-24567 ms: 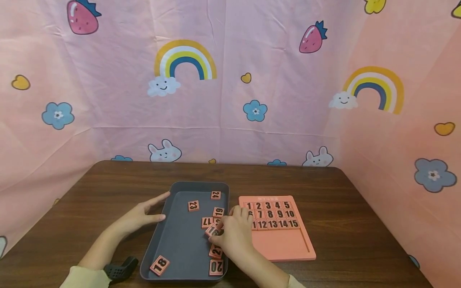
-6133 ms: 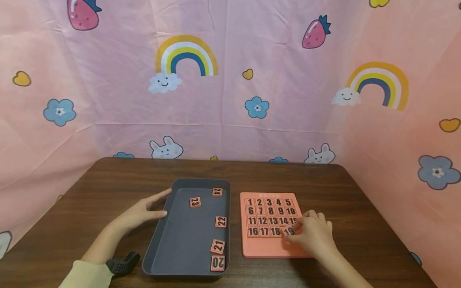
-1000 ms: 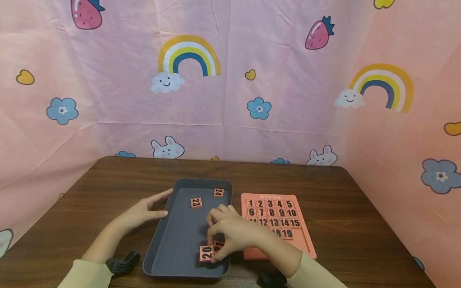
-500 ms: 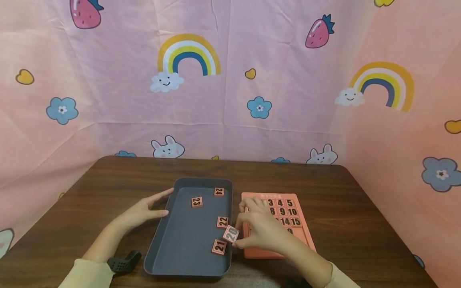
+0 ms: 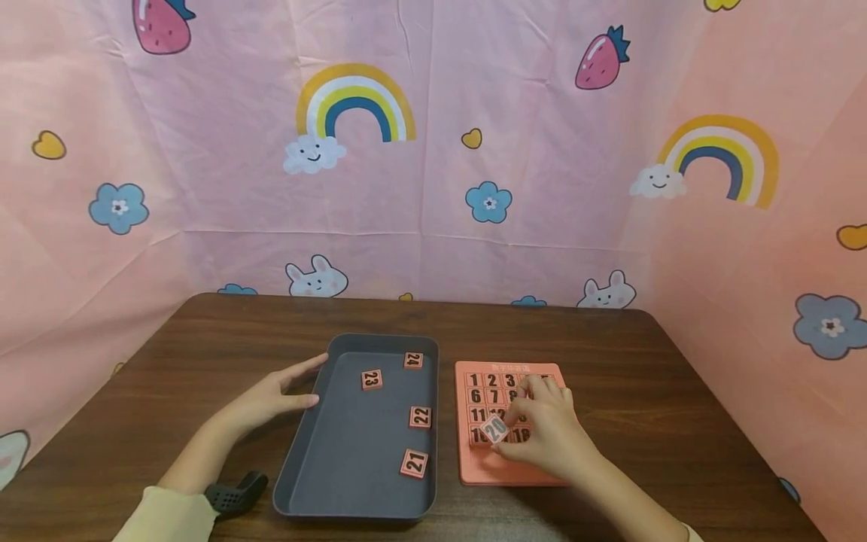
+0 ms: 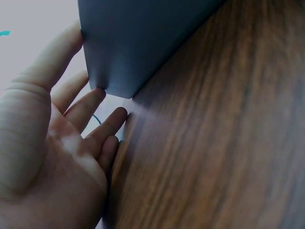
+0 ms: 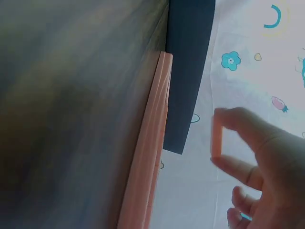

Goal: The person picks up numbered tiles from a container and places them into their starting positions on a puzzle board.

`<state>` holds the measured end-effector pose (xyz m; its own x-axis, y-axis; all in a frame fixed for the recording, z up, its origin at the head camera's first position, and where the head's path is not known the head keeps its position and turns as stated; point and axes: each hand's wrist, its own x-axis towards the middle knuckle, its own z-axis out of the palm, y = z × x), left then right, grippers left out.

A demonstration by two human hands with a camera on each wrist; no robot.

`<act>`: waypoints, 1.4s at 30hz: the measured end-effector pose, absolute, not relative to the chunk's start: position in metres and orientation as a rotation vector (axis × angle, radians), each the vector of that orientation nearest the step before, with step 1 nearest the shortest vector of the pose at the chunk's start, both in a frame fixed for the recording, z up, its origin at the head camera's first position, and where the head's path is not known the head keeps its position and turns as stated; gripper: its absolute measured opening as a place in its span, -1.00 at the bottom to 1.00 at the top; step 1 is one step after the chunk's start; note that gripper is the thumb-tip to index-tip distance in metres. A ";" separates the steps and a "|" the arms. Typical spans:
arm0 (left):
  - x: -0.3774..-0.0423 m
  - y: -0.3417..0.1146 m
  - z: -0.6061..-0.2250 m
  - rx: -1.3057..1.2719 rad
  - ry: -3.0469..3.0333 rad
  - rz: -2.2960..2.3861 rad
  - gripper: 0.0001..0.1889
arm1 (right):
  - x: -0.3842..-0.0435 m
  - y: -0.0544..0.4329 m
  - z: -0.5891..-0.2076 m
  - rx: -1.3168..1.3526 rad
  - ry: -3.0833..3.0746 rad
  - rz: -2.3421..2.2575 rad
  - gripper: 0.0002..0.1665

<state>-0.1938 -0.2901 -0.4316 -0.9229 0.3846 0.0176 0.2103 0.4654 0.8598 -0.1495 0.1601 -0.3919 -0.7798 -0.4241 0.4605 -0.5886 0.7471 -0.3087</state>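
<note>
Between thumb and finger my right hand (image 5: pixel 552 429) pinches the pink number tile 20 (image 5: pixel 495 429), tilted above the pink number board (image 5: pixel 494 473). In the right wrist view the tile (image 7: pixel 217 137) shows edge-on, apart from the board (image 7: pixel 147 157). Rows of numbered tiles fill the board's upper part; my hand hides several of them. My left hand (image 5: pixel 267 399) has its fingers spread, with fingertips at the left wall of the grey tray (image 5: pixel 308 433). In the left wrist view those fingers touch the tray's outer side (image 6: pixel 128 47).
Inside the tray lie tile 21 (image 5: pixel 414 463), tile 22 (image 5: pixel 420 417), tile 23 (image 5: pixel 371 379) and tile 24 (image 5: pixel 413 360). The tray and board stand side by side on a brown wooden table (image 5: pixel 257 324). A patterned pink cloth (image 5: pixel 379 188) hangs behind.
My right hand has lifted tile 20 from the tray and carried it right, over the board. Tiles 16 to 19 came onto the board earlier. The left hand stays at the tray.
</note>
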 end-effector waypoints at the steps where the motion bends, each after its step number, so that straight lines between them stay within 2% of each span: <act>1: -0.194 -0.290 -0.431 0.522 2.531 1.449 -0.27 | -0.149 0.163 -0.392 0.757 -2.585 0.627 -0.58; 24: -0.197 -0.292 -0.438 0.532 2.527 1.454 -0.27 | -0.132 0.221 -0.399 0.138 -2.821 0.463 -0.49; 42: -0.195 -0.290 -0.435 0.529 2.535 1.459 -0.28 | -0.136 0.230 -0.410 0.125 -2.945 0.472 -0.48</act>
